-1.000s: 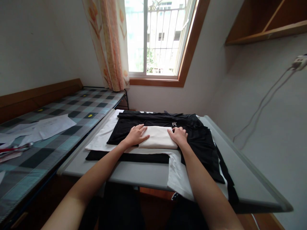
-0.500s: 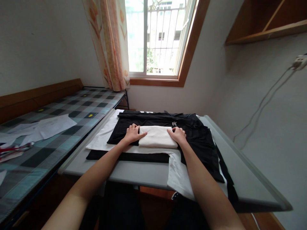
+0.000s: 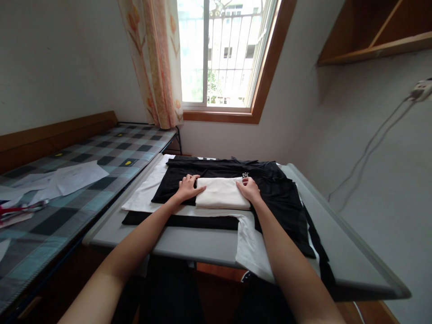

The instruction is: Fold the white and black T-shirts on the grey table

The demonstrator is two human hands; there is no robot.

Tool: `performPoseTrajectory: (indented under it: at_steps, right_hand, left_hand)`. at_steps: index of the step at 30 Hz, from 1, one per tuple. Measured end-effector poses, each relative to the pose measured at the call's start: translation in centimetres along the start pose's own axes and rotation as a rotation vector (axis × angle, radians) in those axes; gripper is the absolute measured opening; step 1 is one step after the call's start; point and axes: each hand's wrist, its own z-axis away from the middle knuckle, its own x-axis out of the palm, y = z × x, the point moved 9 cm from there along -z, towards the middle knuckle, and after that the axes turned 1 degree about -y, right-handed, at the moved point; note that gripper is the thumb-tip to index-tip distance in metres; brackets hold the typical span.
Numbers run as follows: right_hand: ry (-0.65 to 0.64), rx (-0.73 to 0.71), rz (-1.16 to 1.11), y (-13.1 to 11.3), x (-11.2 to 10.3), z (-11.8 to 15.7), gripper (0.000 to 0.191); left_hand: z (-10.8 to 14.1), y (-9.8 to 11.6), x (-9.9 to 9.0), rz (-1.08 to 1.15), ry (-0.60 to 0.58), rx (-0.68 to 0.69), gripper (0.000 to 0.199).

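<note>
A white cloth folded into a neat rectangle (image 3: 222, 192) lies in the middle of the table, on top of a spread black shirt (image 3: 283, 202). At its left end, my left hand (image 3: 188, 188) grips the edge, thumb on top and fingers curved toward the far corner. My right hand (image 3: 249, 189) holds the right end the same way, its fingers curled and partly hidden behind the cloth. Beneath the black shirt, a white T-shirt (image 3: 251, 247) shows, one sleeve hanging over the table's front edge. Another black garment (image 3: 202, 221) peeks out below that.
The grey table (image 3: 199, 245) has a raised rim. To the left stands a bed with a checked cover (image 3: 87, 180), bearing white papers (image 3: 79, 177) and a red-handled item (image 3: 23, 209). Ahead are a window and a curtain (image 3: 157, 67). Cables (image 3: 367, 144) hang along the right wall.
Almost nothing differs. The fingers of my right hand have drawn in slightly at the folded cloth's right end, while the cloth stays in place.
</note>
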Motion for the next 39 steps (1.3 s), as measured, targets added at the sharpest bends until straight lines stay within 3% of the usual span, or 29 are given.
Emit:
performPoseTrajectory:
  at_steps: [3, 8, 13, 16, 19, 22, 24, 26, 30, 35, 39]
  right_hand:
    - [0.014, 0.004, -0.136, 0.6, 0.3, -0.6, 0.04]
    - [0.019, -0.043, -0.465, 0.5, 0.6, -1.2, 0.061]
    - [-0.072, -0.074, -0.923, -0.8, 0.6, -0.6, 0.065]
    - [-0.199, -0.071, -1.081, -1.8, 0.9, 0.2, 0.055]
    - [-0.296, -0.046, -1.07, -2.2, 1.1, 0.8, 0.046]
    - [-0.3, -0.073, -1.005, -2.2, 0.8, 0.7, 0.043]
    - [-0.293, -0.091, -0.899, -2.0, 0.9, 0.5, 0.039]
    - [-0.271, -0.109, -0.739, -1.7, 1.0, 0.2, 0.034]
    - [-0.239, -0.158, -0.513, -1.5, 1.0, 0.1, 0.029]
    - [-0.355, -0.116, -0.602, -1.2, 1.3, 0.5, 0.033]
    - [-0.598, -0.011, -0.737, -0.8, 1.9, 1.7, 0.033]
  left_hand:
    - [-0.1, 0.0, 0.2, -0.022, -0.012, 0.015, 0.058]
    - [0.0, 0.2, -0.3, 0.028, 0.018, 0.006, 0.05]
    - [0.3, 0.9, -1.2, 0.182, 0.004, 0.043, 0.041]
    - [0.4, 0.8, -0.9, 0.394, -0.055, 0.057, 0.057]
    - [0.2, 0.6, -0.7, 0.606, -0.062, 0.077, 0.077]
    - [-0.1, 0.8, -0.7, 0.894, -0.049, 0.102, 0.089]
    - [-0.2, 0.9, -0.5, 1.115, -0.077, 0.068, 0.091]
    - [-0.1, 1.1, 0.1, 1.271, -0.154, 0.001, 0.077]
    - [0.5, 1.8, 1.1, 1.294, -0.335, -0.051, 0.041]
    - [1.0, 2.4, 1.1, 1.273, -0.422, 0.019, 0.048]
    - [1.5, 2.7, 0.7, 1.258, -0.423, 0.03, 0.052]
